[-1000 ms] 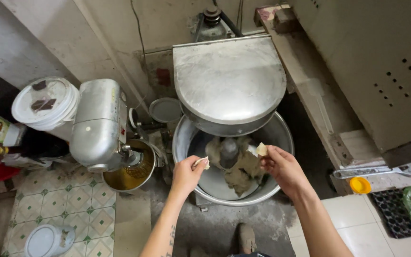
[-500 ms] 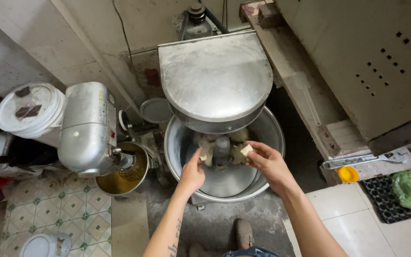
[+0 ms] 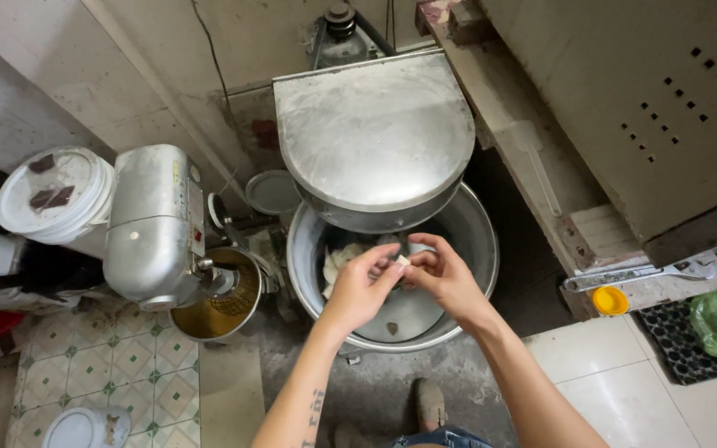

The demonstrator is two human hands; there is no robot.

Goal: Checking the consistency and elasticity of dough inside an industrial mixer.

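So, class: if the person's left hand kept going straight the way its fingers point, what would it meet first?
The left hand points up and right, toward the right hand. It would first meet the small pale dough piece pinched between both hands' fingertips, then the right hand's fingers. Past those, probably the mixer bowl, though depth is unclear.

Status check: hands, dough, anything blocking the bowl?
Left hand and right hand together over mixer bowl, pinching a small dough piece. More dough in the bowl. Mixer head overhangs the bowl's far side.

Both forearms reach forward, left hand [image 3: 360,286] and right hand [image 3: 441,278] meeting, fingertips pinched together.
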